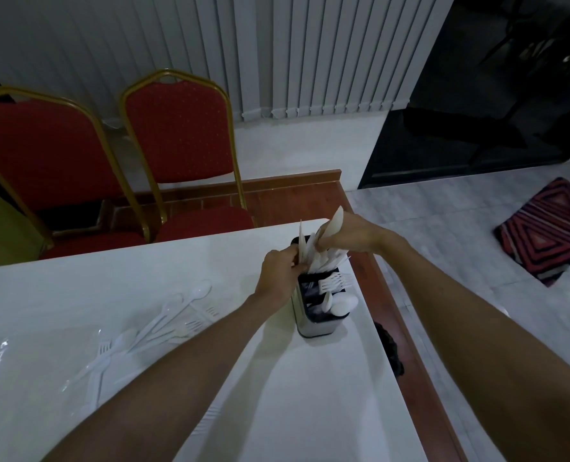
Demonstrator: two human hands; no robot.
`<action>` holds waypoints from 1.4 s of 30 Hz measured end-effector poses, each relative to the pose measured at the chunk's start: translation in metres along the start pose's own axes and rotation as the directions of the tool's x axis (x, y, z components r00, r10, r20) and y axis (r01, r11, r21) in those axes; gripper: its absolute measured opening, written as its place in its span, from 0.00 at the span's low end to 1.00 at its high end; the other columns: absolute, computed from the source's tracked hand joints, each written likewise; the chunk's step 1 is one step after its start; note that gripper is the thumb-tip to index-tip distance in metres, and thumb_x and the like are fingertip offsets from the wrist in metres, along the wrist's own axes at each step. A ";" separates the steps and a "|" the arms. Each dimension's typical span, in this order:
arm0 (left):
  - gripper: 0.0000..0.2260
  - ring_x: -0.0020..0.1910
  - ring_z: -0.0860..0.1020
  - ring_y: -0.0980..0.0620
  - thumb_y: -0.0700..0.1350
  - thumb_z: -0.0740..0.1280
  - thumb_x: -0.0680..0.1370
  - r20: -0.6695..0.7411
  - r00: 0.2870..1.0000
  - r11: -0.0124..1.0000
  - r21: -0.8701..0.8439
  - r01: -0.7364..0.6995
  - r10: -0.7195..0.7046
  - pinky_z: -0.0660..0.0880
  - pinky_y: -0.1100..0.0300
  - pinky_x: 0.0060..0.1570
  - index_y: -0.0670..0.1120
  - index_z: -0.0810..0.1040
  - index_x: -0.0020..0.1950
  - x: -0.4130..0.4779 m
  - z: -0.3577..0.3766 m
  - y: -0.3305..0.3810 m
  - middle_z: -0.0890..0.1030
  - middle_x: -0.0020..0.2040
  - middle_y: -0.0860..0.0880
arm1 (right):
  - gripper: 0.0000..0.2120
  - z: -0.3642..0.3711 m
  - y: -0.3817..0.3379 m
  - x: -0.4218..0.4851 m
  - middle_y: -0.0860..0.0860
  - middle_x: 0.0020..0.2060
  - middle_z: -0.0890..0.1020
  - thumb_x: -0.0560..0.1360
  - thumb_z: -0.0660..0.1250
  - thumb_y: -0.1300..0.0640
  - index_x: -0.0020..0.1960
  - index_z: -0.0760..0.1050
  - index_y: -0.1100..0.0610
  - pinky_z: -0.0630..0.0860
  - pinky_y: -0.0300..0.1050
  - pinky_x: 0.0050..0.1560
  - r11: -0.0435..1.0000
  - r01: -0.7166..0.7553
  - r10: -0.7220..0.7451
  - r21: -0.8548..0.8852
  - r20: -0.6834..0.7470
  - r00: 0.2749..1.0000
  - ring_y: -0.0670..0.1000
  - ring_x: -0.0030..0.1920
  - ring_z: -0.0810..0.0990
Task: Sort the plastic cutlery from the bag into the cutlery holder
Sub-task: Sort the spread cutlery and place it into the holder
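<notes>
A dark, steel-sided cutlery holder (316, 325) stands near the right edge of the white table (277, 395). White forks (335, 282) fill its middle compartment and spoons (341, 303) its near one. Over the far compartment my right hand (350, 235) pinches a white plastic knife (334, 224) upright among several knives. My left hand (282, 271) grips another upright knife (302, 243) at the holder's far left corner. Loose white spoons and forks (163, 323) lie scattered on the table to the left, beside a clear plastic bag (0, 365).
Two red chairs with gold frames (177, 135) stand behind the table. The table's right edge drops to a wooden floor strip (376, 288). A dark object (390, 348) lies below that edge. A striped rug (550, 228) lies on the floor at right.
</notes>
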State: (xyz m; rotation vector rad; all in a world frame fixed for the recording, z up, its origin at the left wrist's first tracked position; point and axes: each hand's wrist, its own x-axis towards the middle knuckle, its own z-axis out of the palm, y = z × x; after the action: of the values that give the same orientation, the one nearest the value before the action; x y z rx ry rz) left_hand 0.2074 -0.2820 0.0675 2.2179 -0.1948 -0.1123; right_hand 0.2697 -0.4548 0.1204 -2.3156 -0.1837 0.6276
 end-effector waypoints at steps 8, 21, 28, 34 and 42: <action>0.11 0.47 0.79 0.46 0.38 0.70 0.73 0.056 0.996 0.993 0.097 -0.070 0.064 0.75 0.55 0.50 0.42 0.79 0.55 -0.008 -0.003 -0.011 0.80 0.47 0.43 | 0.09 0.007 0.004 -0.016 0.43 0.51 0.84 0.75 0.66 0.51 0.52 0.83 0.48 0.74 0.42 0.59 0.983 0.066 -0.066 0.173 -0.005 0.998 0.44 0.55 0.80; 0.19 0.64 0.69 0.42 0.36 0.59 0.80 0.042 0.998 0.973 0.221 -0.058 0.050 0.64 0.61 0.64 0.41 0.68 0.71 -0.030 -0.020 -0.045 0.68 0.66 0.41 | 0.28 0.055 0.003 -0.019 0.48 0.49 0.81 0.77 0.45 0.32 0.53 0.75 0.49 0.73 0.56 0.57 0.998 0.048 -0.064 -0.045 -0.493 0.868 0.54 0.54 0.78; 0.17 0.63 0.70 0.46 0.37 0.60 0.80 0.011 1.000 0.987 0.159 -0.029 0.028 0.59 0.71 0.61 0.43 0.72 0.68 -0.044 -0.038 -0.062 0.71 0.63 0.43 | 0.24 0.064 0.006 -0.023 0.47 0.47 0.81 0.78 0.50 0.34 0.54 0.76 0.49 0.72 0.50 0.52 0.987 -0.026 -0.082 -0.156 -0.648 0.758 0.52 0.50 0.78; 0.16 0.61 0.74 0.46 0.36 0.61 0.79 -0.030 0.999 0.990 0.141 0.027 -0.023 0.63 0.66 0.62 0.42 0.74 0.66 -0.070 -0.069 -0.082 0.74 0.62 0.42 | 0.18 0.085 -0.017 -0.044 0.50 0.57 0.79 0.80 0.55 0.45 0.62 0.74 0.52 0.64 0.46 0.63 0.934 0.078 -0.314 -0.348 -0.700 0.642 0.53 0.59 0.73; 0.13 0.56 0.77 0.48 0.35 0.62 0.78 -0.115 0.989 0.990 0.089 0.107 -0.096 0.72 0.58 0.60 0.43 0.79 0.60 -0.143 -0.123 -0.149 0.78 0.57 0.44 | 0.13 0.211 -0.064 -0.050 0.54 0.56 0.79 0.77 0.64 0.59 0.61 0.76 0.57 0.63 0.34 0.58 0.894 0.351 -0.445 -0.279 -0.457 0.770 0.54 0.57 0.73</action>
State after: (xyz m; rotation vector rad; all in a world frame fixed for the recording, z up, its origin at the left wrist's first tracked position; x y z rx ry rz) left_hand 0.0999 -0.0714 0.0255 2.3219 -0.0266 -0.0368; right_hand 0.1261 -0.2944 0.0518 -2.4156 -0.4825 -0.2414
